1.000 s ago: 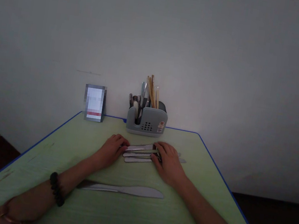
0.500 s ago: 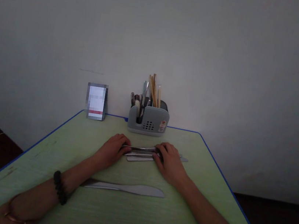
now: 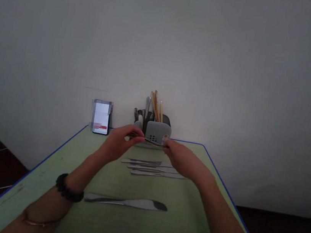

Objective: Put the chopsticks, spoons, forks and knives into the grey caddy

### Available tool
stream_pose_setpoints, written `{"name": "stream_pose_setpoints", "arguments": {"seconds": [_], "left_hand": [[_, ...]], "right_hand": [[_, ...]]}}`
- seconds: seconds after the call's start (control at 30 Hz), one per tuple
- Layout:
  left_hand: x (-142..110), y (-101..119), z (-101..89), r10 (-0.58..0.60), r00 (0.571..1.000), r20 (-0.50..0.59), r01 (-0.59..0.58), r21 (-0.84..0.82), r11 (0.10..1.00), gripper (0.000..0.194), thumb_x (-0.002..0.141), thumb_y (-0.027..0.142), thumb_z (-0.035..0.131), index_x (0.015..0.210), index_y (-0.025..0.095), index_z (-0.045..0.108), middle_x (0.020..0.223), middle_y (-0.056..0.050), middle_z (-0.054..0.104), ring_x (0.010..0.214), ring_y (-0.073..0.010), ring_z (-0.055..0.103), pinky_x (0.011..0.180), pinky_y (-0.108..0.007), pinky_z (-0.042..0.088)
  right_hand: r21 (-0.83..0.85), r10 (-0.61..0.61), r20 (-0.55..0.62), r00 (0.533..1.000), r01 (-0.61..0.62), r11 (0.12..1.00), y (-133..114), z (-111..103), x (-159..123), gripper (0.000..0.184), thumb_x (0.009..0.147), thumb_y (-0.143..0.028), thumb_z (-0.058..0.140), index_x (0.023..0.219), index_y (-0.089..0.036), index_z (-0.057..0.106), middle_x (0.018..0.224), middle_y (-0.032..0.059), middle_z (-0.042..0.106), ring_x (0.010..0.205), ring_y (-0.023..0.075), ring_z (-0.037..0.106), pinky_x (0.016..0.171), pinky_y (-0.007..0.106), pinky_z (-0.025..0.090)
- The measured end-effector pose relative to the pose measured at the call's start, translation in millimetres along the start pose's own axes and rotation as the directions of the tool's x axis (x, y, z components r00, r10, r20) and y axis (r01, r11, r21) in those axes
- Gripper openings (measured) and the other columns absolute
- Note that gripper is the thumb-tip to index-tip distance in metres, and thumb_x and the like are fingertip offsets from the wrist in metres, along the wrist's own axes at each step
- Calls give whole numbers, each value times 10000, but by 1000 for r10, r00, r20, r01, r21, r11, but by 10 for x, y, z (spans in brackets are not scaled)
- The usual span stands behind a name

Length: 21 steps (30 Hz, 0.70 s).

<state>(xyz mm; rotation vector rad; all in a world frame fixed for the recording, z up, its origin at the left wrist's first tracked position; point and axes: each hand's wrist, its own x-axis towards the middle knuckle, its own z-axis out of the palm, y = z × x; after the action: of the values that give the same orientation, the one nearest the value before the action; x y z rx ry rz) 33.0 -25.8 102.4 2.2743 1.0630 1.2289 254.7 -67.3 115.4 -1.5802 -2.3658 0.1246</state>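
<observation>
Between my two hands a thin metal table knife point(image 3: 153, 143) is held up above the table, seen almost edge-on. My left hand point(image 3: 125, 139) pinches its left end between thumb and fingers. At the right end my right hand point(image 3: 180, 154) is closed on it, hiding that tip. Below, three table knives point(image 3: 143, 173) lie side by side, roughly parallel, their right parts partly behind my right hand. Another table knife point(image 3: 128, 202) lies by itself nearer to me, its blade pointing right.
Just behind my hands a grey cutlery holder point(image 3: 158, 129) with chopsticks and other utensils stands against the wall. A phone point(image 3: 101, 117) leans upright at the back left. The green table point(image 3: 128, 228) has a blue edge.
Both hands have risen from the row of knives, lifting a knife up in front of the holder. The view has tilted up slightly.
</observation>
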Motion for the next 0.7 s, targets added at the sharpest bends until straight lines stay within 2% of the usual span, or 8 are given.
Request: {"name": "stream_pose_setpoints", "arguments": {"seconds": [0.03, 0.1, 0.23, 0.33, 0.43, 0.6, 0.7], "left_hand": [[87, 48, -49, -47, 998, 34, 47, -10, 999, 251, 815, 414, 595, 845, 167, 626, 766, -8, 668, 670, -129, 602, 636, -233, 467], [203, 95, -118, -105, 992, 77, 105, -7, 994, 267, 804, 424, 599, 848, 162, 632, 701, 13, 648, 586, -108, 558, 564, -210, 427], [228, 69, -145, -92, 983, 159, 86, 45, 995, 285, 822, 441, 560, 829, 166, 631, 702, 22, 630, 594, -101, 521, 552, -199, 384], [197, 70, -136, -103, 972, 209, 94, 51, 994, 286, 826, 453, 548, 836, 175, 617, 717, 20, 626, 628, -114, 531, 577, -206, 401], [193, 128, -161, -134, 973, 188, 135, 10, 991, 281, 842, 450, 525, 857, 178, 594, 757, 5, 623, 674, -128, 552, 616, -220, 435], [200, 173, -275, -119, 957, 263, 166, -161, 973, 304, 868, 398, 497, 1071, 183, 567, 738, -2, 614, 620, -114, 543, 554, -210, 443], [218, 152, -315, -81, 976, 203, 127, -228, 965, 295, 881, 378, 466, 1049, 166, 585, 745, -21, 642, 632, -120, 560, 563, -219, 454]], "right_hand": [[67, 2, 32, 999, -4, 998, -21, -123, 14, 133, 912, -176, 436, 961, -186, 560, 849, 51, 656, 702, 157, 582, 607, 247, 372], [153, 30, -1, 1000, -29, 988, -51, -286, 29, 140, 920, -265, 444, 968, -198, 557, 740, 12, 633, 599, 131, 537, 553, 230, 335], [199, 5, -36, 999, 2, 980, -50, -288, 67, 217, 902, -390, 481, 928, -205, 591, 631, -24, 581, 533, 108, 481, 519, 218, 287], [232, -58, -13, 998, 59, 971, -39, -200, 128, 211, 878, -390, 529, 907, -194, 602, 655, -21, 593, 563, 106, 495, 538, 214, 307], [244, -101, -35, 994, 107, 964, -55, -183, 191, 175, 888, -333, 524, 919, -182, 606, 720, 1, 620, 614, 115, 518, 577, 222, 343], [334, -170, -68, 983, 183, 925, -82, -274, 218, 230, 938, -311, 423, 1032, -190, 594, 906, 38, 658, 755, 137, 574, 680, 239, 399], [338, -159, -76, 984, 175, 925, -103, -326, 201, 259, 955, -306, 370, 975, -189, 601, 864, 28, 651, 739, 132, 569, 682, 236, 396]]}}
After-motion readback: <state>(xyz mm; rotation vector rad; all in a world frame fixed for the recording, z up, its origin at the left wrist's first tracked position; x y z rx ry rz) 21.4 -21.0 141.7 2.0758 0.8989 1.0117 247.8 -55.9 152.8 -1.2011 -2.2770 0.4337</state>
